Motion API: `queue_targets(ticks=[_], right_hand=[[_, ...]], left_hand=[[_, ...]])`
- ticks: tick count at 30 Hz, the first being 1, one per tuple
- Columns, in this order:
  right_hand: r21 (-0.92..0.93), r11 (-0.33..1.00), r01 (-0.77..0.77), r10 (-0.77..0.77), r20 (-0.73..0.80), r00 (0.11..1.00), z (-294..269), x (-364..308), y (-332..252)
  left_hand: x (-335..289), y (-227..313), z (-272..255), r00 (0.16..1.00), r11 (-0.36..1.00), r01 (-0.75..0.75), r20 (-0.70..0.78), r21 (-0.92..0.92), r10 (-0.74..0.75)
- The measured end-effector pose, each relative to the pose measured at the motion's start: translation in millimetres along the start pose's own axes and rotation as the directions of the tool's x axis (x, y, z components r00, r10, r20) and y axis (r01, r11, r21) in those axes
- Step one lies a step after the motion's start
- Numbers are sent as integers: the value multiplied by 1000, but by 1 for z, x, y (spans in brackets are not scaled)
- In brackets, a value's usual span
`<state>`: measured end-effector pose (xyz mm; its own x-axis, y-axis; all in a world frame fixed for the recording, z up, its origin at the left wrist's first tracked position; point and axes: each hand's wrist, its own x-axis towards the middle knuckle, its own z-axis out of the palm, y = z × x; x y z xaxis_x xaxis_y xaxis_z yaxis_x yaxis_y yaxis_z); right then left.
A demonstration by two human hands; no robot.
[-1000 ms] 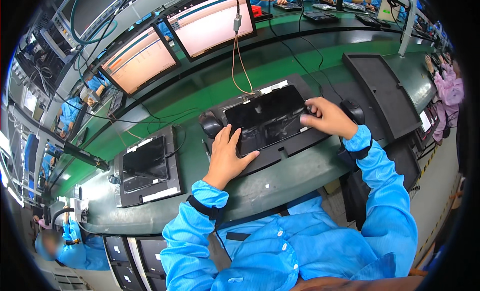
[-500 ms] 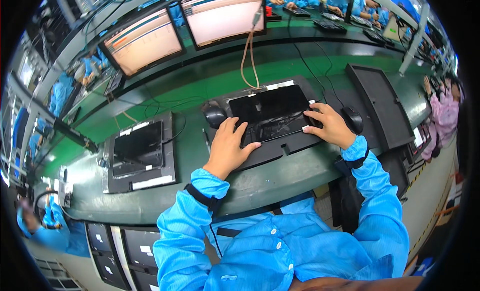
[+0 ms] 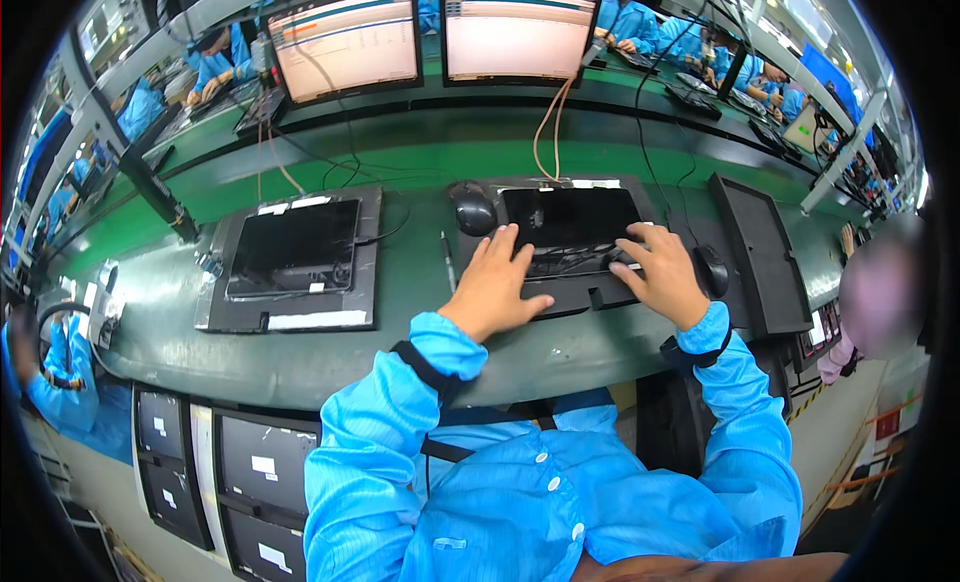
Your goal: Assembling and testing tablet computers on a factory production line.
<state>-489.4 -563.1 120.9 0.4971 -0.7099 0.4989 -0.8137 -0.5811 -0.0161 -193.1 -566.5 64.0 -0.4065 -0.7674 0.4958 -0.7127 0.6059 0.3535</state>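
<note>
A dark, glossy tablet-like screen (image 3: pixel 570 214) lies face up in a black foam holder (image 3: pixel 565 300) on the bench in front of me. My left hand (image 3: pixel 490 287) is over the left side of the screen and holder, fingers spread, holding nothing. Over the right edge is my right hand (image 3: pixel 662 272), its fingers apart and a little bent, with nothing gripped. Whether any fingertip touches the screen is hard to tell. White strips line the screen's far edge, where a pale cable (image 3: pixel 545 147) runs in.
A black mouse (image 3: pixel 473 210) and a pen (image 3: pixel 448 262) lie left of the holder; another mouse (image 3: pixel 712 270) is at its right. Farther left, a second screen (image 3: pixel 295 247) rests in foam. A black tray (image 3: pixel 768 257) stands right. Two monitors (image 3: pixel 345 47) are behind; people work beyond.
My view has turned, so the bench looks more level. My fingers have come away from the screen's near corners, and both hands have opened a little.
</note>
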Motion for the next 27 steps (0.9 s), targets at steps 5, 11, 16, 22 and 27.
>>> queue_targets(ticks=[5, 11, 16, 22, 27], right_hand=[[347, 902, 256, -266, -18, 964, 39, 67, -107], [-118, 887, 446, -435, 108, 894, 99, 118, -169], [-247, 829, 502, -458, 217, 862, 119, 116, -172], [14, 950, 313, -299, 335, 894, 121, 131, -185], [231, 972, -49, -115, 645, 755, 93, 153, -187]], left_hand=[[-74, 66, -92, 989, 838, 117, -13, -533, -147], [-250, 67, -149, 616, 773, 511, -466, -377, -635], [-433, 74, -170, 338, 187, 936, -610, 298, -716], [-522, 141, -149, 23, -100, 969, -487, 225, -873], [-518, 141, -145, 44, -53, 980, -473, 190, -880]])
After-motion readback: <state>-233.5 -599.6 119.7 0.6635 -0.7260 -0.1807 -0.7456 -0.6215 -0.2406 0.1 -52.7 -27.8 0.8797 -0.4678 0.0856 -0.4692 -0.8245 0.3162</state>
